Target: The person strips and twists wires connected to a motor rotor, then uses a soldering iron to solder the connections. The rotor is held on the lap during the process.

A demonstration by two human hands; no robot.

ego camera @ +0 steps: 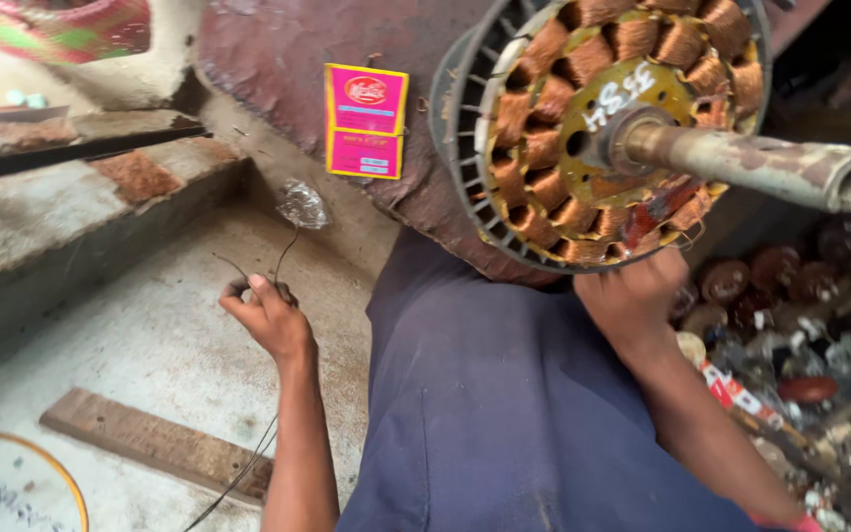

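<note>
In the head view, a thin dark wire (pixel 283 258) was pinched in the closed fingers of the left hand (pixel 266 313), held low over the concrete floor (pixel 169 325); the wire ran up past the hand towards a crumpled clear wrapper (pixel 302 204) and also trailed down beside the forearm. A round motor stator (pixel 603 128) wound with copper coils was gripped from below by the right hand (pixel 632 296), its fingers curled at the lower rim. A metal shaft (pixel 760 163) projected from the stator's centre, above and to the right of that hand. A pink packet (pixel 364 120) lay above the left hand. A wooden strip (pixel 155 443) lay below the left hand, and a heap of scrap parts (pixel 810 345) was seen right of the right hand.
</note>
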